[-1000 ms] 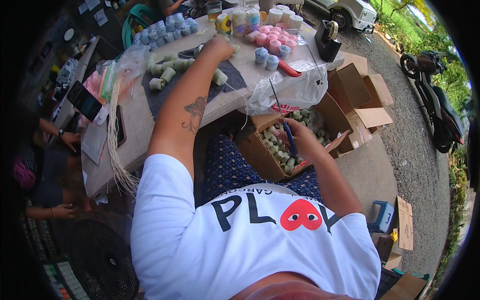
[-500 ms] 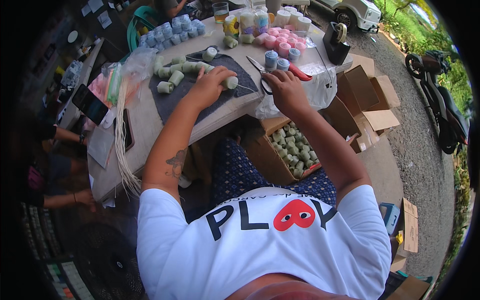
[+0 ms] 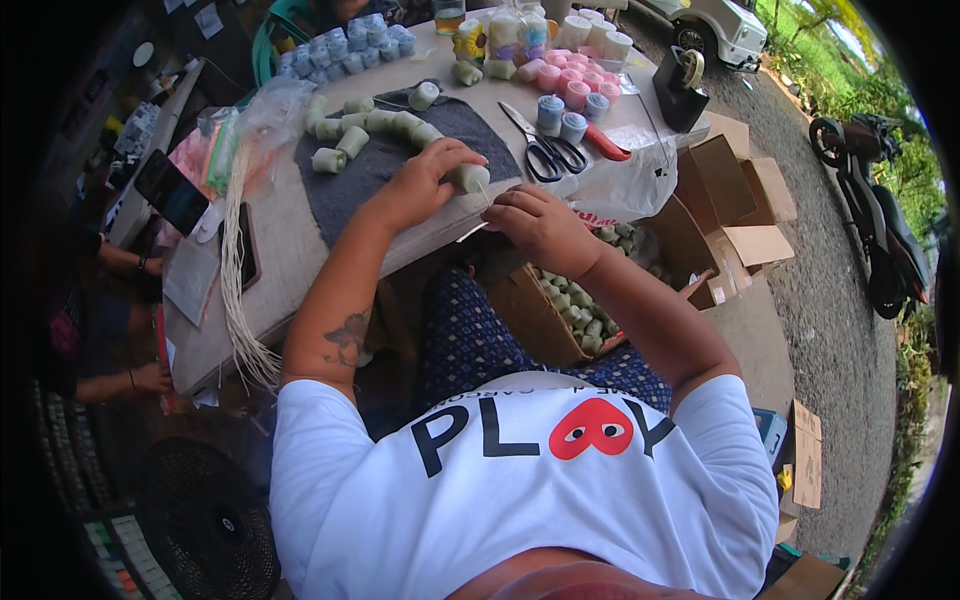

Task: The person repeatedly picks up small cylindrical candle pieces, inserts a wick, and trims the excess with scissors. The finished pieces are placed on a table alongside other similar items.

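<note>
My left hand [image 3: 425,185] is closed round a pale green candle [image 3: 473,179] at the near edge of a dark grey cloth [image 3: 460,118]. A white wick [image 3: 486,190] comes out of that candle's end. My right hand [image 3: 545,225] pinches this wick just off the table edge, and its loose end hangs below the fingers. Behind my left hand, several more pale green candles [image 3: 393,122] lie in a curved row, and a few lie apart. Black-handled scissors [image 3: 545,155] rest with blades spread, beside the blue candles [image 3: 573,126] and a red-handled tool [image 3: 607,144].
Pink candles [image 3: 573,78] and wrapped blue ones [image 3: 345,45] stand farther back. A tape dispenser [image 3: 680,90] is at the table's right corner. A bundle of white wicks [image 3: 235,270] hangs over the left edge. Below sits a cardboard box [image 3: 530,315] of green candles. Another person's hand [image 3: 152,377] shows at left.
My right hand has left the scissors, which now lie on the table, and has come nearer to me to take the wick. My left hand has shifted slightly toward the table edge with the candle.
</note>
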Tool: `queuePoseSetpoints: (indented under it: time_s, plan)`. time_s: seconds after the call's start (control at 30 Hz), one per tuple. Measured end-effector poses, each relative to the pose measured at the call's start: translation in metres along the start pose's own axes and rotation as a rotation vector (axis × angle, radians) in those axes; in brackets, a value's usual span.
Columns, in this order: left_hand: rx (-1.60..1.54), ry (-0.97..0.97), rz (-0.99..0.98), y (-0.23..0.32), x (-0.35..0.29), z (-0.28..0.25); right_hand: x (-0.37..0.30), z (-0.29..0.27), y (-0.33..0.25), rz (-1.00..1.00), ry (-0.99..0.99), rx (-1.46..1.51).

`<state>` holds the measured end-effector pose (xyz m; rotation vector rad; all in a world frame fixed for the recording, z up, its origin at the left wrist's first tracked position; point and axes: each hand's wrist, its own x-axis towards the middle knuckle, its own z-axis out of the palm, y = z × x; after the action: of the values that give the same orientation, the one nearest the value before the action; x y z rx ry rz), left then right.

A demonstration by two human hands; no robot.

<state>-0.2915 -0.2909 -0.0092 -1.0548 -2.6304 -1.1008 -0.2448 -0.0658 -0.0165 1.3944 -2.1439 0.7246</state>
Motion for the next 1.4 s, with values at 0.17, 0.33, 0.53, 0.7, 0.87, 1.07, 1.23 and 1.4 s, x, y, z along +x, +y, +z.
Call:
queuePoseSetpoints:
  time_s: [0.17,0.33,0.53,0.7,0.87,1.07,1.23,1.4]
  plan:
    - [-0.012,0.109,0.149,-0.003,-0.008,0.000,-0.004,-0.034,-0.053,0.128,0.176,0.248]
    - [0.016,0.080,0.179,-0.009,-0.017,0.007,-0.019,-0.047,-0.078,0.269,0.252,0.332]
    - [0.353,0.027,0.068,0.023,-0.025,0.022,-0.035,-0.038,-0.049,0.899,0.264,0.847]
    - [-0.167,0.164,0.049,0.064,-0.027,0.037,-0.043,-0.035,-0.046,0.974,0.315,0.915]
    - [-0.402,0.325,-0.009,0.085,-0.024,0.061,-0.053,-0.028,-0.044,0.870,0.297,0.700]
    - [-0.397,0.417,0.120,0.095,-0.024,0.070,-0.049,-0.036,-0.049,0.959,0.242,0.772]
    - [-0.386,0.381,0.187,0.095,-0.028,0.076,-0.049,-0.043,-0.051,0.979,0.294,1.072]
    - [-1.219,0.027,-0.024,0.100,-0.024,0.095,-0.060,-0.040,-0.052,0.806,0.365,0.597]
